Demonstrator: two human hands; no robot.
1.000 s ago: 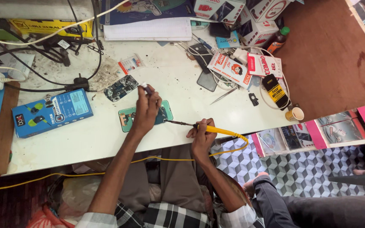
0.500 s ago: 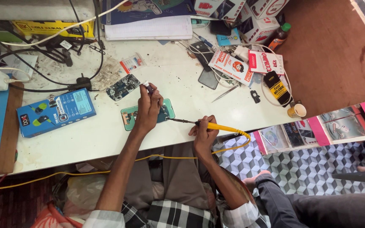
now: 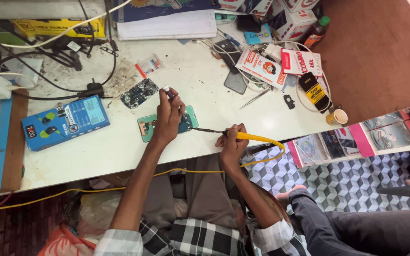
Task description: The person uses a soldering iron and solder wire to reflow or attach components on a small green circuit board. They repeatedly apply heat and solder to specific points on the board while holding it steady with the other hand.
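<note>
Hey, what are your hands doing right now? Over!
Left hand pinching small tool over green circuit board. Right hand holding yellow soldering iron, tip at board. Nothing blocking.

two hands at work: left hand [image 3: 167, 118], right hand [image 3: 232, 144]. one yellow iron [image 3: 243, 136]. two boards: green board [image 3: 148, 127], dark board [image 3: 139, 93]. one blue box [image 3: 65, 122]. one paper cup [image 3: 336, 116]. one bottle [image 3: 316, 32]. one tweezers [image 3: 255, 98] (thin, hard to make out). one notebook [image 3: 167, 24].
</note>
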